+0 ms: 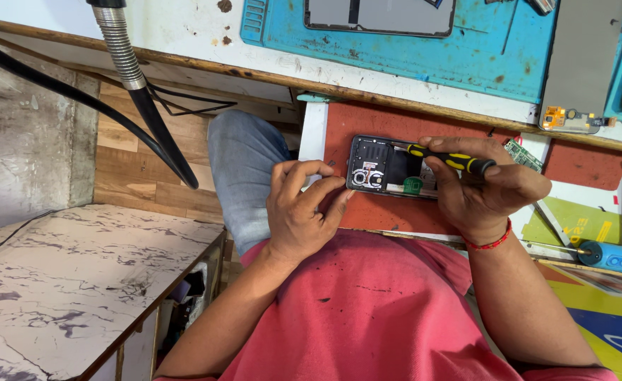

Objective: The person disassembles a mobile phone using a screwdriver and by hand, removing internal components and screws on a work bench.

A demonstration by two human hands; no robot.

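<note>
An opened black smartphone [380,168] with its back cover off lies on a red mat [396,120] on a pull-out shelf. My left hand [300,208] steadies the phone's camera end, thumb and fingers at its edge. A black and yellow screwdriver [452,161] lies across the phone's inner parts, gripped by my right hand [484,187]. A red thread band circles my right wrist.
A blue work mat [410,49] with a dark panel lies on the bench above. A small green circuit board [523,154] sits by the red mat. A blue screwdriver [611,255] lies at right. A flexible metal hose [124,49] hangs at left over a marbled table [71,282].
</note>
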